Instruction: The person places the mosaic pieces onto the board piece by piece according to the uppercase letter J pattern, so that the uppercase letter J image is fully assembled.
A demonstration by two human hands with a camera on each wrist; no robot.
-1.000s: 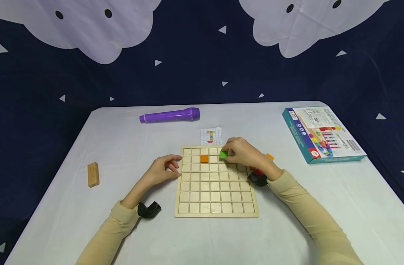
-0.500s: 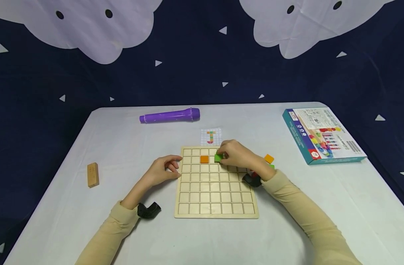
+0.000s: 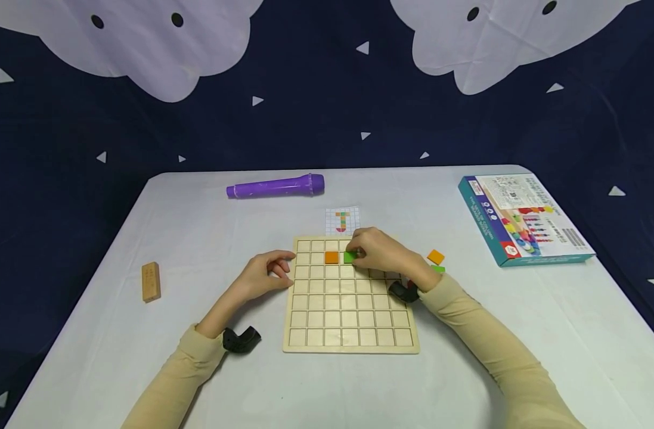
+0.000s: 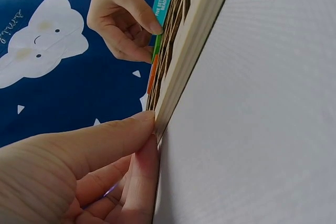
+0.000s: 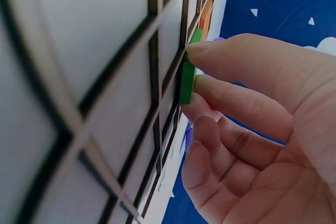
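A pale wooden grid board [image 3: 348, 304] lies flat on the table. My right hand [image 3: 383, 250] pinches a green square tile [image 3: 349, 257] between thumb and fingers, low over the board's second row. In the right wrist view, the green tile [image 5: 190, 72] stands very near the grid lines; whether it is seated in a cell I cannot tell. An orange square tile [image 3: 331, 257] sits in a cell just left of it. My left hand [image 3: 262, 274] touches the board's left edge with thumb and index finger spread along it, the other fingers loosely bent.
A small pattern card [image 3: 343, 220] lies behind the board, beyond it a purple microphone-shaped tube [image 3: 275, 187]. Loose orange [image 3: 436, 257] and green tiles [image 3: 438, 269] lie right of the board. A box [image 3: 525, 217] is at far right, a wooden block [image 3: 151, 282] at left.
My right hand has moved left and slightly nearer with the green tile, bringing it beside the orange tile's cell. Loose tiles at right have come into sight. The left hand stays put.
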